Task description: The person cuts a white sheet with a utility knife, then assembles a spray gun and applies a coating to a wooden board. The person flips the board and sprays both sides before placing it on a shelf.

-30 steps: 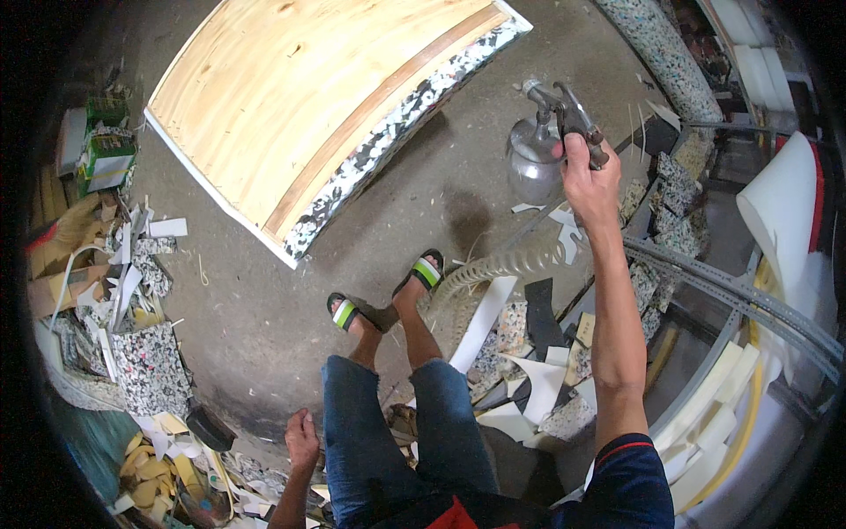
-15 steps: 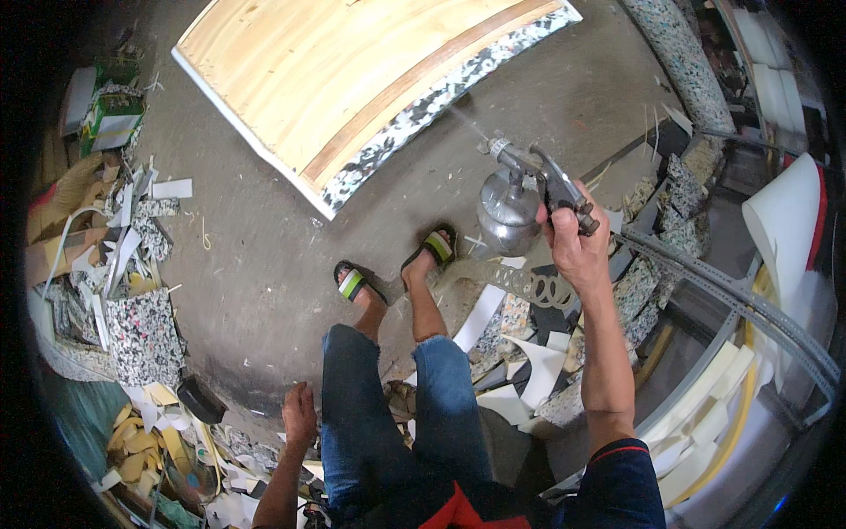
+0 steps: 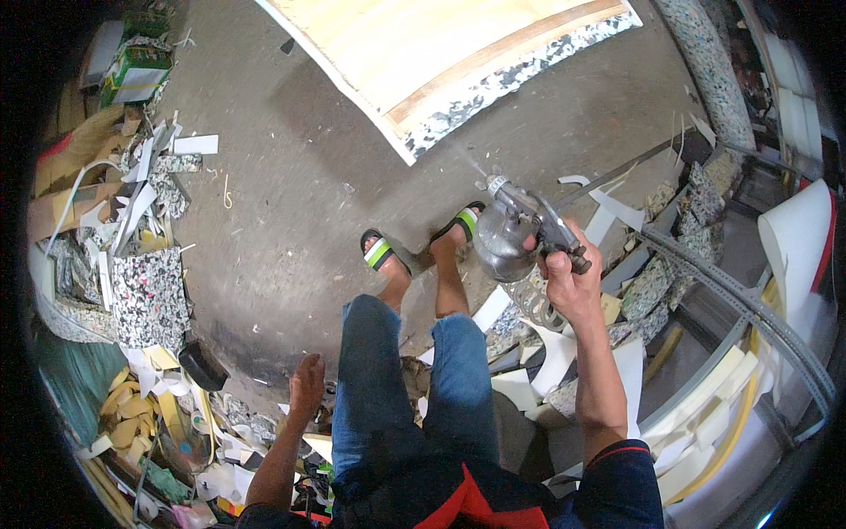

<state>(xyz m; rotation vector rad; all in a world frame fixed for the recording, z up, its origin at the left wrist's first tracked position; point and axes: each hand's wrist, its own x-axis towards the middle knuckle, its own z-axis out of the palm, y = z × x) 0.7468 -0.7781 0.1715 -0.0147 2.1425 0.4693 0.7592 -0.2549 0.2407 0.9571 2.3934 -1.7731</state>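
My right hand [image 3: 571, 280] is wrapped round the grip of a metal spray gun [image 3: 538, 216] with a round cup under it. A faint mist leaves its nozzle, pointing up and left toward a wooden panel [image 3: 449, 84]. A strip of black-and-white speckled foam [image 3: 520, 84] runs along the panel's near edge, and another edge is white. The nozzle stays apart from the panel. Beside my left knee, my left hand [image 3: 307, 385] hangs loosely with its fingers slightly bent, holding nothing that I can see.
Foam offcuts [image 3: 152, 295] and scraps pile up on the left. More white and speckled scraps [image 3: 520, 388] lie below my right arm. A metal rail [image 3: 731, 286] crosses the right side, near a white sheet roll [image 3: 793, 225]. A speckled foam roll [image 3: 705, 70] stands at the far right.
The panel now appears further up and right in view, as do my feet. The spray gun sits slightly lower, its nozzle now farther from the foam strip, mist still showing.
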